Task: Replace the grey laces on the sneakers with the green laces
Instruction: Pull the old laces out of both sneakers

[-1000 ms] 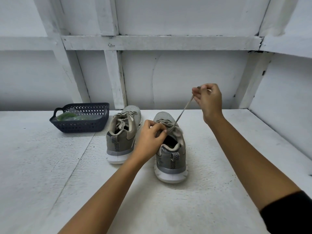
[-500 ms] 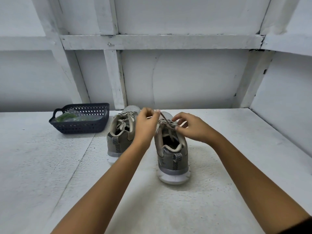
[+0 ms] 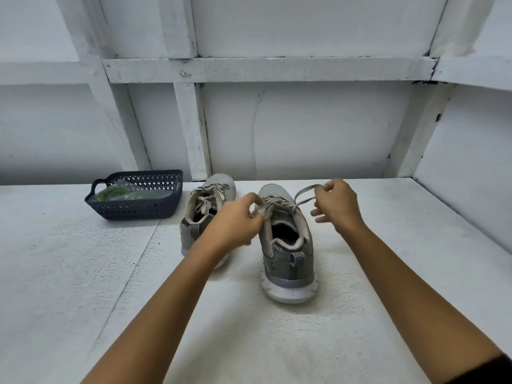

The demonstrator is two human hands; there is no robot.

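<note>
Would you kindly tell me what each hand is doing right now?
Left hand: pinching the grey lace.
Right hand: pinching a loop of that lace.

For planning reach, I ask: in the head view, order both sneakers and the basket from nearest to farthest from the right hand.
1. Right sneaker, just beside the right hand, whose lace it pinches.
2. Left sneaker, beyond the left hand.
3. Basket, far left, at the back.

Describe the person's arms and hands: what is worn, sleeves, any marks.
Both forearms are bare. The left hand and right hand wear no gloves; no ring, watch or band shows. The only clothing in view is a black sleeve edge on the right arm, at the bottom right corner. No sleeve shows on the left arm.
</note>
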